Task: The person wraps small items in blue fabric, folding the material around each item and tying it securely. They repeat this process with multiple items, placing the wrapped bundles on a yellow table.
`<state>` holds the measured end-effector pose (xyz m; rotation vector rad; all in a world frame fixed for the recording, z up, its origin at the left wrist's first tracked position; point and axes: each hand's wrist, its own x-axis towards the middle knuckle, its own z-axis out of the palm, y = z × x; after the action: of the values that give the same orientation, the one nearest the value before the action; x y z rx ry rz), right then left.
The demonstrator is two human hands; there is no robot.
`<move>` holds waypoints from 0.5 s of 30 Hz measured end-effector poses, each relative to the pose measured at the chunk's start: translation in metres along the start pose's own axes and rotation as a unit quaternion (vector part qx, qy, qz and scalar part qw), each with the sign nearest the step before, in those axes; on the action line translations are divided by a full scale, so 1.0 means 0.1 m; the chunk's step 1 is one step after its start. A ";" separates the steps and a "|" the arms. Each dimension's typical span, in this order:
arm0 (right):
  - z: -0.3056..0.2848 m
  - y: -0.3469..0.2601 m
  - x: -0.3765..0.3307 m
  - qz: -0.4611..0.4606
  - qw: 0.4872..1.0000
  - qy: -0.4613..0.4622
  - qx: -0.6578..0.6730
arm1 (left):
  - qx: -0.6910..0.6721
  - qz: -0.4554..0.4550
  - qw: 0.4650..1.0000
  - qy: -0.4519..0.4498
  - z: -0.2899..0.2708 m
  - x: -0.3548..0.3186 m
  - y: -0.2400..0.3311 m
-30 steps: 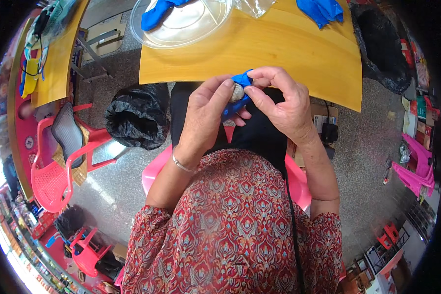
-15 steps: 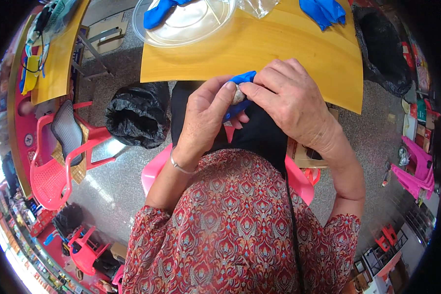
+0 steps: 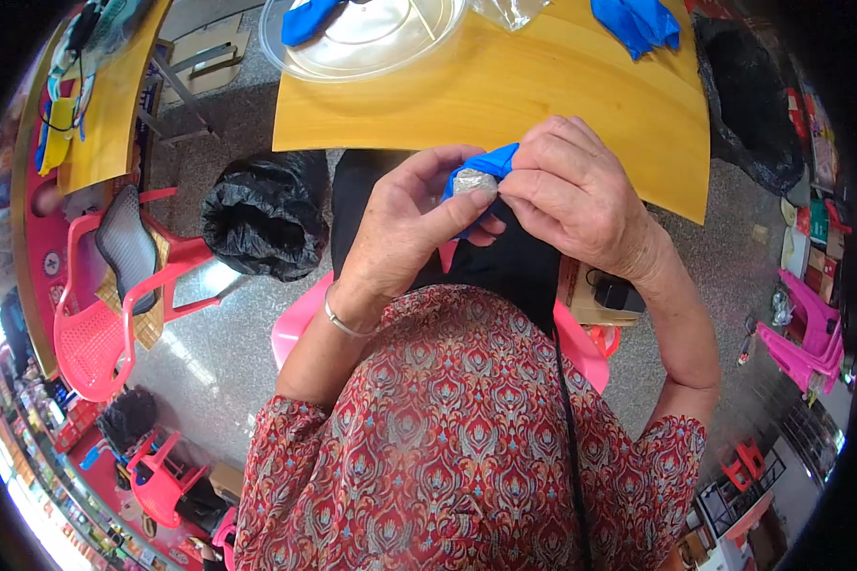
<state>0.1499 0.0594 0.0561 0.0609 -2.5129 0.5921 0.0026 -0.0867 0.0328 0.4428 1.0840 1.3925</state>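
Observation:
Above my lap, my left hand [image 3: 397, 217] is closed round a blue piece of thin, cloth-like material [image 3: 494, 161]. A small silvery-grey lump [image 3: 472, 181] lies against the blue piece, under my left thumb; its kind is not clear. With thumb and forefinger, my right hand [image 3: 586, 195] pinches the right edge of the blue piece. Beyond my hands, on the yellow table [image 3: 400, 119], are a shallow clear plastic tub [image 3: 367, 59] with blue material in it and, to the right, a crumpled blue piece [image 3: 638, 24].
A clear plastic bag [image 3: 510, 9] lies at the table's far side. Black bag-lined bins stand left [image 3: 265, 219] and right [image 3: 747, 100] of the table. A pink armchair [image 3: 95, 324] stands at left. On the floor near my right forearm is a cardboard box [image 3: 595, 303].
My right hand has shifted slightly right, drawing the edge of the blue piece out with it. More of the silvery-grey lump shows now. My left hand stays almost in place.

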 end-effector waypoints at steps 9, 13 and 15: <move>0.17 -0.01 -0.08 0.069 0.991 0.061 0.093 | 0.103 0.054 0.989 0.087 0.11 0.04 -0.11; 0.19 -0.01 -0.07 0.067 0.992 0.091 0.064 | 0.126 0.139 0.975 0.120 0.10 0.10 -0.21; 0.26 0.01 -0.12 0.106 0.984 0.113 0.086 | 0.089 0.149 0.976 0.130 0.10 0.13 -0.21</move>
<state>0.1470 0.0481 0.0303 -0.2003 -2.2590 0.8522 0.0207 -0.0750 0.0160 0.5828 1.4073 1.6576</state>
